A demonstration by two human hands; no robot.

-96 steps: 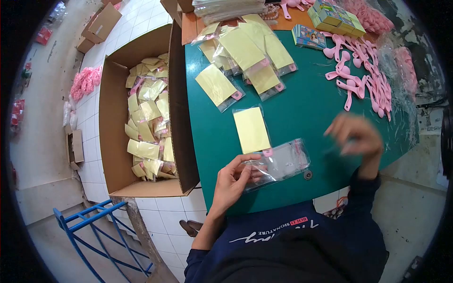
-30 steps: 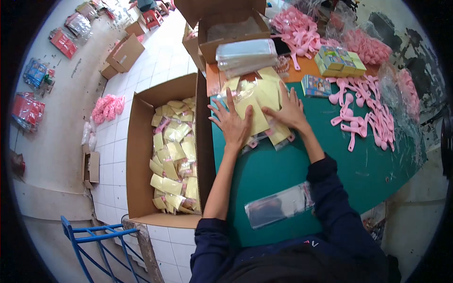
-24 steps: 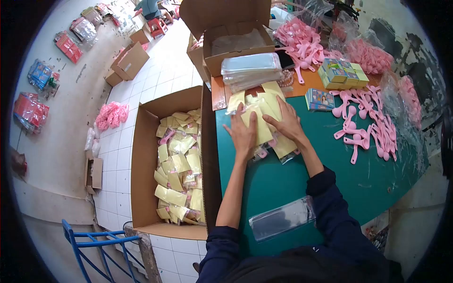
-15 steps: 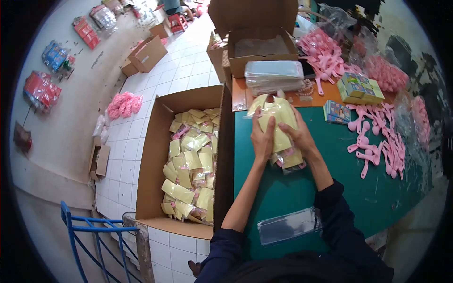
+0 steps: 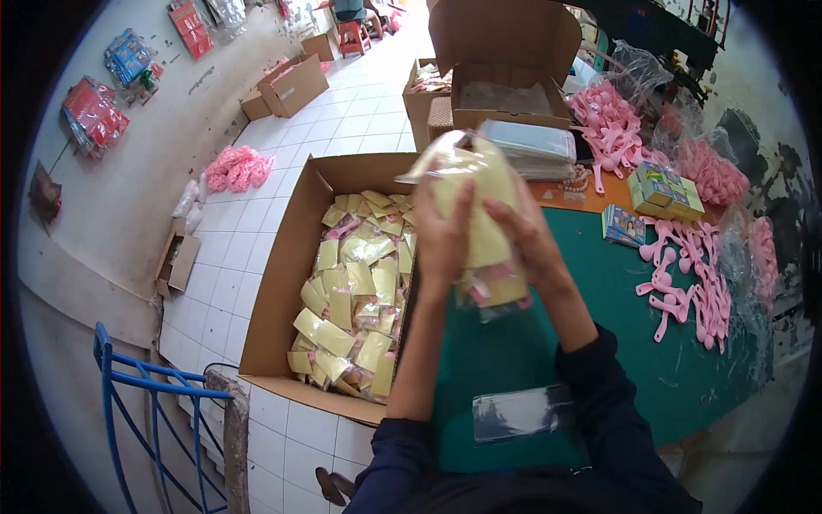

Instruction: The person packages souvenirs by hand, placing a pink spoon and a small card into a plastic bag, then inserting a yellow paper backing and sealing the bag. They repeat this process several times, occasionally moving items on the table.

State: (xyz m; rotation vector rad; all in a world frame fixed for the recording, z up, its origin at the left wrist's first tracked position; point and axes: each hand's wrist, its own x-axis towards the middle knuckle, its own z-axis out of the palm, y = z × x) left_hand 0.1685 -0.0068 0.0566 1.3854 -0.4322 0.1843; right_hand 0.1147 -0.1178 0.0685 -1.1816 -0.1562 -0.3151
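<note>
Between my two hands is a bundle of clear plastic packets with pale yellow cards (image 5: 481,206), held raised over the left edge of the green table (image 5: 505,351). My left hand (image 5: 443,231) is wrapped round its left side, and my right hand (image 5: 533,236) grips its right side. Bits of pink show at the bundle's lower end. Left of the table stands an open cardboard box (image 5: 278,283) holding many similar yellow-card packets (image 5: 351,291). A flat clear plastic sleeve (image 5: 522,414) lies on the table near my right forearm.
Pink spoons (image 5: 685,283), small card stacks (image 5: 664,190) and a stack of clear bags (image 5: 531,146) are on the table. Behind them stands an open brown box (image 5: 514,107). A blue metal rail (image 5: 163,381) is at the lower left. A person (image 5: 349,8) sits far back.
Both hands have moved left with the bundle, closer to the open box of packets. The whole view has shifted a little.
</note>
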